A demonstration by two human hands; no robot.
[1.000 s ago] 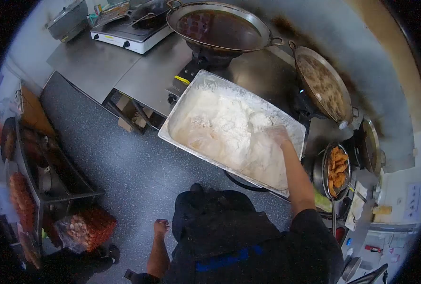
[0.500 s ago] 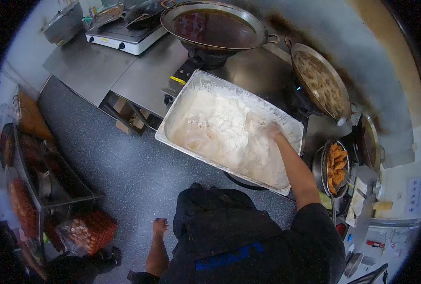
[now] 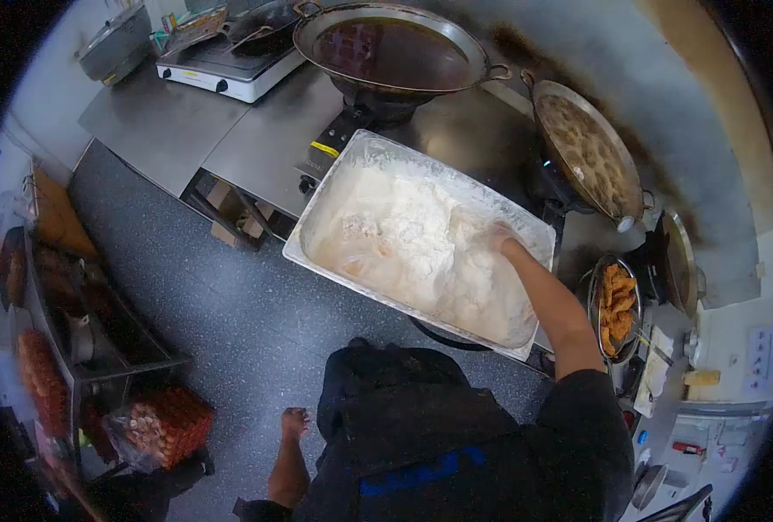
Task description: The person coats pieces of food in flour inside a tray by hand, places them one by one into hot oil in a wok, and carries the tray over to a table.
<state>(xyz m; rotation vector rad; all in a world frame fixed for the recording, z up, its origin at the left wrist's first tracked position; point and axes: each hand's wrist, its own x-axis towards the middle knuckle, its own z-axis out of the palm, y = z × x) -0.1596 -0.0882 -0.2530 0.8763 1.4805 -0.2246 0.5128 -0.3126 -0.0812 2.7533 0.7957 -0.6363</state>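
A large rectangular metal tray (image 3: 334, 277) full of white flour (image 3: 417, 217) sits in front of me, on the counter's edge. My right hand (image 3: 501, 237) is in the flour at the tray's right side, coated white, its fingers buried and blurred. A hollow with a damp, pinkish patch (image 3: 364, 257) shows in the flour at the left. Low beside my body hangs my left hand (image 3: 295, 423), fingers loosely curled, with nothing visible in it.
Behind the tray stand a wide wok of dark oil (image 3: 395, 52) and a bubbling wok (image 3: 588, 152). Fried pieces (image 3: 617, 309) lie in a strainer at right. A white gas stove (image 3: 230, 78) is back left; stacked egg trays (image 3: 173, 426) stand low left.
My right hand has shifted slightly within the flour, and the forearm has swung a little outward. Dark clothing at the lower left has moved. My left hand is nearly where it was.
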